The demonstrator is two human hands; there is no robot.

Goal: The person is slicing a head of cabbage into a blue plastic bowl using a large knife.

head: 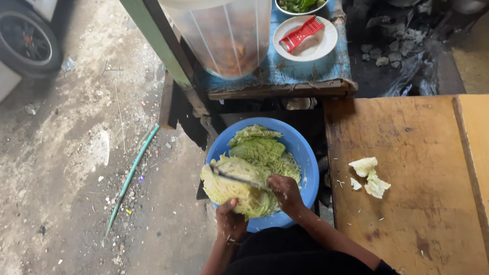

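Things I can see around the work spot

I see a wooden board with small cabbage scraps on it. Up top, a white plate holds a red grater on a blue table. A green hose lies on the dirty ground, near a black tyre.

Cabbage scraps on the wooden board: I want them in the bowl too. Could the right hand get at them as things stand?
Probably not: the right hand is gripping the knife, though the cabbage scraps lie unobstructed.
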